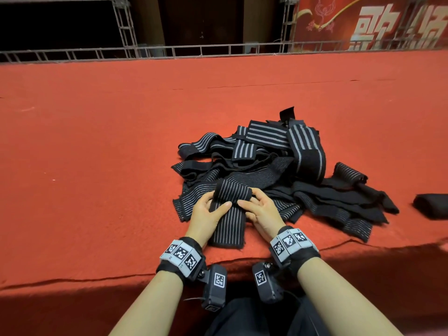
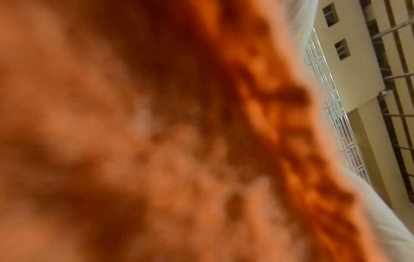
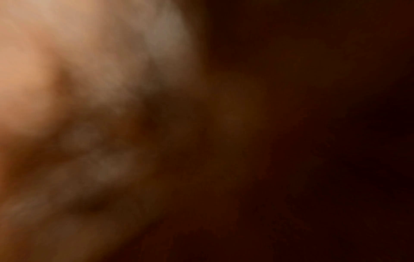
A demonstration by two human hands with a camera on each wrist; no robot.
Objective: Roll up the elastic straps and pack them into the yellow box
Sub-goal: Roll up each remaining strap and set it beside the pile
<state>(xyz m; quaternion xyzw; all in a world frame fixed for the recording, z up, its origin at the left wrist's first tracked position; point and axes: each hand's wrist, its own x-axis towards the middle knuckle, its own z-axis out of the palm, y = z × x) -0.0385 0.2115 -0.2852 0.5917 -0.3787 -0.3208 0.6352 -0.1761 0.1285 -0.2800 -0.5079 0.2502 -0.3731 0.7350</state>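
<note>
A black elastic strap with thin grey stripes [image 1: 229, 226] lies towards me on the red cloth, its far end wound into a roll [image 1: 232, 192]. My left hand [image 1: 210, 206] grips the roll's left end, thumb across its front. My right hand [image 1: 254, 202] grips the roll's right end with curled fingers. Behind and to the right spreads a tangled pile of striped black straps [image 1: 278, 161]. No yellow box shows in any view. Both wrist views are blurred and show neither fingers nor strap.
The red cloth-covered surface [image 1: 97, 141] stretches wide to the left and behind the pile. A rolled strap [image 1: 349, 172] lies at the pile's right edge, and a dark bundle [image 1: 431, 206] sits at the far right. A metal truss [image 1: 218, 48] lines the back edge.
</note>
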